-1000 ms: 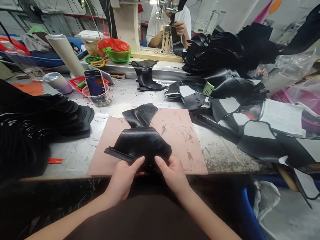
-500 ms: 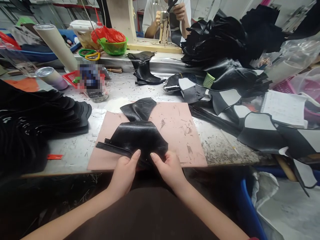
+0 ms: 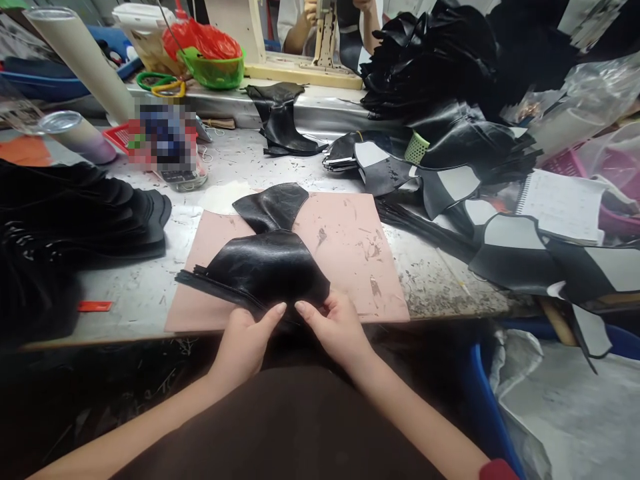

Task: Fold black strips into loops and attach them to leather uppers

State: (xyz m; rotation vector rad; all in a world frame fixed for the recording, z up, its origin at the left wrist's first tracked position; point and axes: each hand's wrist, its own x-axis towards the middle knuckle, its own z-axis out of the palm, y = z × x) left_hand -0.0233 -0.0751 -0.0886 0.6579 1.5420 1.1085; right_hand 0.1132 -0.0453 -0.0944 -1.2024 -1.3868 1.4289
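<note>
A black leather boot upper [image 3: 270, 263] with a zipper [image 3: 215, 285] along its left side lies over the front of a pink board [image 3: 350, 260]. My left hand [image 3: 250, 337] grips its near edge, thumb on top and fingers hidden beneath. Close beside it, my right hand [image 3: 337, 327] pinches the same edge, its thumb almost meeting the left thumb. The far part of the leather [image 3: 274, 203] spreads flat on the board, beyond a narrow waist. Below the thumbs, the near end of the piece is lost in shadow.
Stacked black pieces [image 3: 115, 220] stand at the left. Black pieces with white patches [image 3: 515, 233] overlap along the right, near a notebook [image 3: 563, 203]. Another boot upper [image 3: 285, 120] lies behind the board. A person's hand [image 3: 310, 13] shows at a machine across the table.
My thumbs have come closer together on the near edge of the leather. The whole view has shifted, so the table's things sit slightly higher and further left.
</note>
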